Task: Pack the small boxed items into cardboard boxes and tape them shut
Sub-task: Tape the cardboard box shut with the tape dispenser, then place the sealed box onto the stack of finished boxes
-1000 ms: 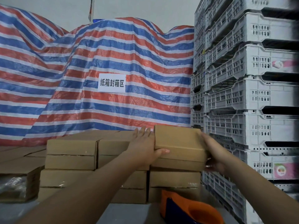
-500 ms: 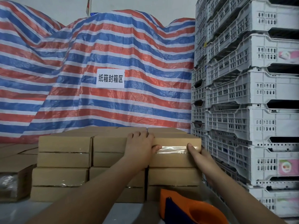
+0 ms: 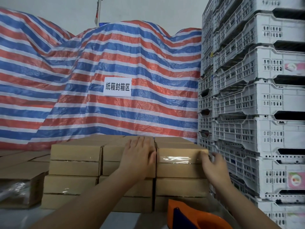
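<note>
A taped brown cardboard box (image 3: 179, 169) sits on top of the right-hand column of a stack of taped cardboard boxes (image 3: 74, 164). My left hand (image 3: 138, 156) lies flat with straight fingers over the seam between this box and the one to its left. My right hand (image 3: 212, 166) is at the box's right front corner, fingers loosely bent, touching the corner near the clear tape strip. An orange and blue tape dispenser (image 3: 189, 217) lies on the table in front of the stack.
Tall stacks of white plastic crates (image 3: 257, 103) stand close on the right. A red, white and blue striped tarp (image 3: 99, 63) with a white sign (image 3: 117, 87) hangs behind. More cardboard boxes (image 3: 18, 187) lie at the left.
The box that both hands held tilted above the stack now sits flat on the right column. My right hand has slid from its side to the front corner.
</note>
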